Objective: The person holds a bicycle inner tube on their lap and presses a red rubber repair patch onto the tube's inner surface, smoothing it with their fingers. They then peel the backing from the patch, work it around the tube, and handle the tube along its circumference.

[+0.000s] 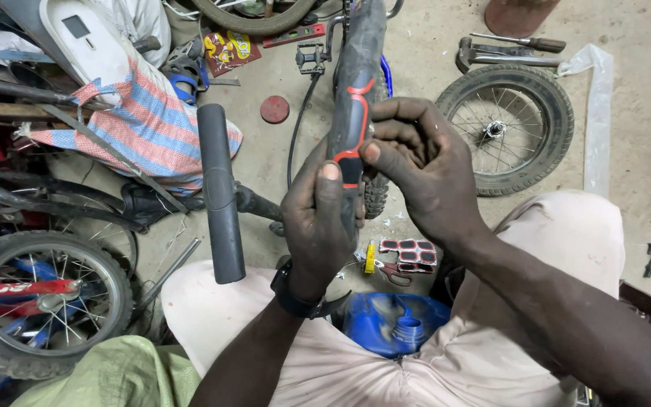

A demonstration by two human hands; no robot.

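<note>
- I see my left hand (316, 226) gripping the grip (350, 124) from below.
- My right hand (416, 169) clasps its side.
- Patches (408, 255) lie just below both.

A small red and yellow snack packet (227, 50) lies crumpled on the concrete floor at the far side, left of centre, just beside a bicycle pedal. Further left, at the far corner, a white plastic casing (84, 38) leans tilted over a striped woven bag; set in it is a small grey rectangular screen (76, 26), blank as far as I can tell. Nearer, between the knees, lies a card of black, red-edged oval patches (408, 252).
</note>
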